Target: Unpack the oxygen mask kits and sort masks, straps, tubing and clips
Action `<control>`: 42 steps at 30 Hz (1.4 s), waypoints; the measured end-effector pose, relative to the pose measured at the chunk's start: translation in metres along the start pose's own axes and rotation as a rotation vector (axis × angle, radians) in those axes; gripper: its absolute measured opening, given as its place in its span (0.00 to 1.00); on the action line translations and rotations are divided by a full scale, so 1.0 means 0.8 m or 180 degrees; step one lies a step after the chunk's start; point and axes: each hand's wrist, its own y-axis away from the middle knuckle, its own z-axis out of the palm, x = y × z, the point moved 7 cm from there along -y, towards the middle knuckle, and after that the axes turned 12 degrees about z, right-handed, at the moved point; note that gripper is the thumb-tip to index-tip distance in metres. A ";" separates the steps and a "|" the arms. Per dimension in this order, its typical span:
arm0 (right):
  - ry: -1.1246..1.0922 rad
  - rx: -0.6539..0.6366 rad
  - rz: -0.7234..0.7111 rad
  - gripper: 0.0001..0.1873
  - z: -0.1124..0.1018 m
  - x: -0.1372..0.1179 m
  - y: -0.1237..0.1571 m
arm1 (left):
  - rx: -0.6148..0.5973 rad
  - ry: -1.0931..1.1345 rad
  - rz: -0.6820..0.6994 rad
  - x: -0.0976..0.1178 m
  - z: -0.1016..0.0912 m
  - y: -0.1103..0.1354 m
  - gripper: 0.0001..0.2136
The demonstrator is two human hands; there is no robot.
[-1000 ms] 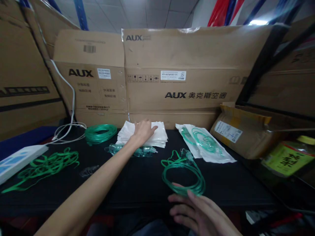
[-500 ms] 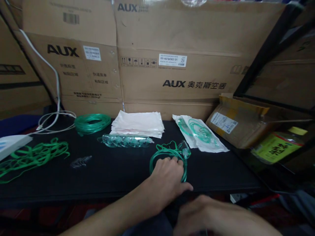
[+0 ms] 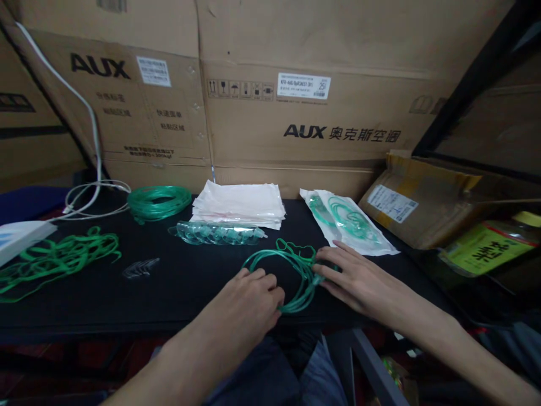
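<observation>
A coil of green tubing (image 3: 291,270) lies near the front edge of the black table (image 3: 186,287). My left hand (image 3: 249,299) rests on the coil's near left side, fingers curled down onto the tube. My right hand (image 3: 355,276) lies against the coil's right side, fingers stretched out toward the clear mask piece there. Behind the coil sits a stack of white bags (image 3: 239,204), with a row of clear masks (image 3: 215,233) in front of it. A sealed bag with green tubing (image 3: 349,228) lies to the right.
Large AUX cardboard boxes (image 3: 296,113) wall off the back. Another green tube coil (image 3: 158,200), loose green straps (image 3: 54,259), a white cable (image 3: 91,197) and a white box (image 3: 21,237) lie at the left. A padded parcel (image 3: 418,203) and a yellow-labelled jar (image 3: 486,248) stand at the right.
My left hand came back from the stack of white bags to the green coil. My right hand came up from the near edge to the coil's right side. The camera tilted down.
</observation>
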 end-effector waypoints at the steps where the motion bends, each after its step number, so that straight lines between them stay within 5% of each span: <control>1: -0.0038 -0.0002 0.0050 0.11 -0.004 -0.005 0.002 | 0.0022 0.0010 -0.0079 -0.006 -0.001 0.008 0.04; 5: -0.0143 -0.0163 0.0315 0.10 -0.008 -0.024 0.008 | 0.0228 0.0100 -0.0403 -0.019 -0.006 0.024 0.08; 9: -0.0254 -0.0349 0.0355 0.13 -0.001 -0.035 0.006 | 0.0605 0.0372 -0.0409 -0.004 -0.005 0.001 0.16; 14: -0.0463 -0.0556 0.0354 0.11 0.001 -0.039 0.002 | 0.1009 0.0667 -0.0210 0.012 0.013 -0.029 0.06; 20: -0.0981 -0.0671 0.0585 0.13 -0.007 -0.032 0.002 | 0.1353 0.0737 -0.0174 0.007 0.019 -0.020 0.03; 27: -0.1101 -0.0688 0.0450 0.08 -0.016 -0.036 -0.007 | 0.1355 0.0325 0.0059 0.014 0.022 -0.015 0.06; 42: -0.2257 -0.1012 0.1112 0.05 -0.012 -0.027 -0.026 | 0.1700 0.0116 0.0017 0.018 0.010 -0.010 0.08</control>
